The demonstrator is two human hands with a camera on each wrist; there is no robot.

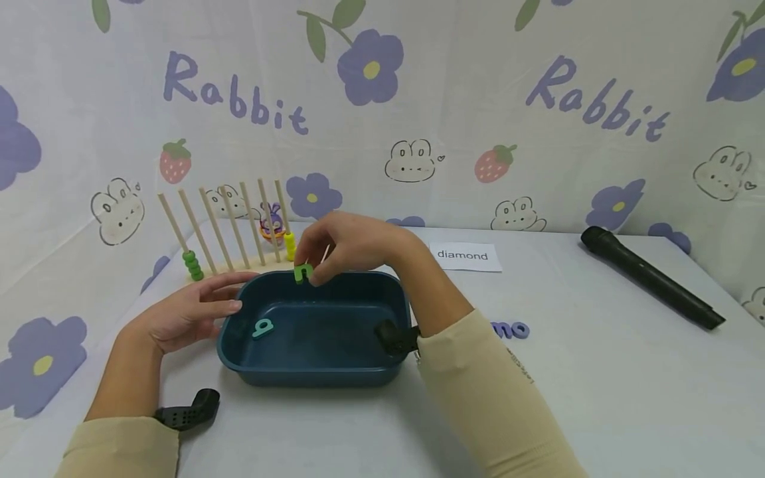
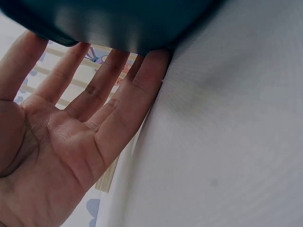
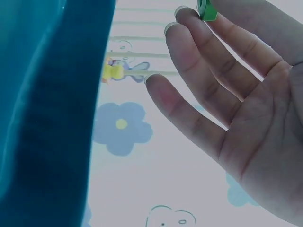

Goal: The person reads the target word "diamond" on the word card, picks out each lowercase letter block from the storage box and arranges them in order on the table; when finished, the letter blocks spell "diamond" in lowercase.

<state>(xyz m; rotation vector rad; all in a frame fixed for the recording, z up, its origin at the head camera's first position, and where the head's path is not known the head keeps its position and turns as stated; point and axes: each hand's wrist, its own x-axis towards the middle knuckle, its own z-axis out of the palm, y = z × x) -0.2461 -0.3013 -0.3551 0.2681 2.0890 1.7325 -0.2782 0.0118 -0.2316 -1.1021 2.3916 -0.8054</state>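
Note:
A green letter n [image 1: 303,272] is pinched between the thumb and fingers of my right hand [image 1: 352,244], above the far rim of a dark teal basin [image 1: 317,380]. Only an edge of that letter shows in the right wrist view, near the fingertips. My left hand [image 1: 194,309] rests against the basin's left side; in the left wrist view its fingers extend, with the fingertips touching the basin wall. Inside the basin, toward the left, lies a small turquoise letter [image 1: 261,327]. Purple letters m and o [image 1: 510,330] lie right of the basin, partly hidden by my right sleeve.
Behind the basin stands a wooden peg rack [image 1: 233,226] with green beads [image 1: 192,265] and yellow beads [image 1: 289,245]. A purple rabbit toy [image 1: 271,222] is behind its pegs. A card reading "diamond" [image 1: 469,257] and a black microphone [image 1: 651,279] lie to the right.

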